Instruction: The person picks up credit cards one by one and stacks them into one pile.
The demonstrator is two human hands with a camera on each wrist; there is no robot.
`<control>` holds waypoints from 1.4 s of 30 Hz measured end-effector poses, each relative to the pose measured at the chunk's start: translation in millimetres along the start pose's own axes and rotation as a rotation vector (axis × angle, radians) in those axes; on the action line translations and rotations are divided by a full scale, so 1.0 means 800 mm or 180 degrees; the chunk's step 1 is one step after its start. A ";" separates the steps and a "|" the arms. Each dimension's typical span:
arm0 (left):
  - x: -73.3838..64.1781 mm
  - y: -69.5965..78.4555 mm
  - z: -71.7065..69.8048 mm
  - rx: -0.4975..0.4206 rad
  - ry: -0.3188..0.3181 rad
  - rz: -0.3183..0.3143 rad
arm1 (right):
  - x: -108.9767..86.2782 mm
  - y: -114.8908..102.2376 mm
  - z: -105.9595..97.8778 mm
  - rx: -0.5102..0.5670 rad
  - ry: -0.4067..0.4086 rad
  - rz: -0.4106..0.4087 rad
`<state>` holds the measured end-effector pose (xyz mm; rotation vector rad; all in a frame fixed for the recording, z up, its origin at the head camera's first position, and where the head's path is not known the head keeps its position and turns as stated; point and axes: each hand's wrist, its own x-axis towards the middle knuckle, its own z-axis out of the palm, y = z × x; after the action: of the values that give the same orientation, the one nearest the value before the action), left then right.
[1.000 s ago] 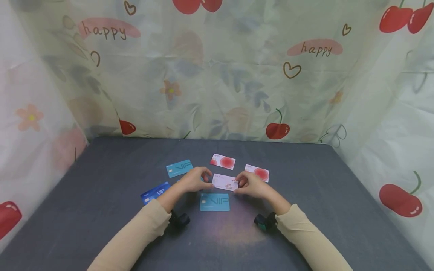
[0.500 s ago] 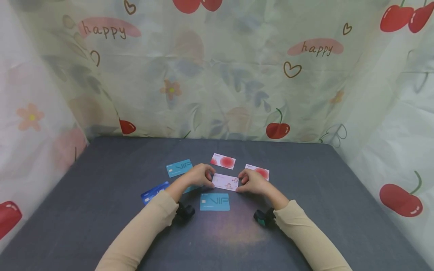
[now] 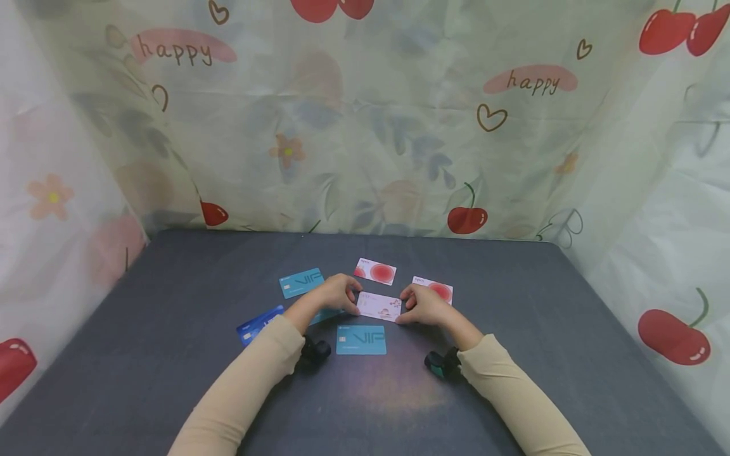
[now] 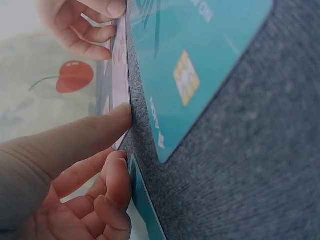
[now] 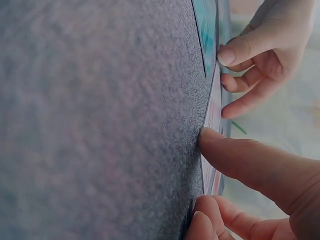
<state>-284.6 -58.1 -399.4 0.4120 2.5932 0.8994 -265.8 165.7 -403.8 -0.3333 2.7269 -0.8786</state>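
A pale pink card (image 3: 379,306) with a small printed design lies flat on the dark table between the two hands. The left hand (image 3: 333,294) holds its left end, thumb at the near corner and index finger at the far corner. At the right end, the right hand (image 3: 426,305) holds it likewise with thumb and fingers at the edge. The left wrist view shows the left thumb (image 4: 117,117) on the card's edge. Just nearer than the pink card lies a light blue VIP card (image 3: 361,341). Another light blue card (image 3: 324,315) is partly hidden under the left hand.
A third light blue VIP card (image 3: 300,283) lies at the back left, with a dark blue VIP card (image 3: 259,323) partly behind the left forearm. Two pink cards with red circles, one at the back (image 3: 374,272) and one behind the right hand (image 3: 438,290), complete the spread. Printed curtains surround the table.
The left hand and forearm have shifted slightly right and away, uncovering more of the light blue card beneath. The pink card has moved barely, with both hands still at its ends.
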 end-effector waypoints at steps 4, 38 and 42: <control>0.001 -0.001 0.000 -0.0012 0.0027 0.0002 | 0.001 0.000 0.000 0.0004 -0.0011 0.0016; -0.006 0.005 0.006 -0.0243 0.0301 0.0012 | -0.001 -0.008 0.003 0.0215 0.0055 0.0174; -0.009 0.006 0.007 -0.0267 0.0328 -0.0006 | -0.001 -0.009 0.004 0.0237 0.0065 0.0159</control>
<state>-275.5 -54.2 -398.5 0.3490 2.6362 1.0505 -263.5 158.7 -401.8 -0.2418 2.7003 -0.9723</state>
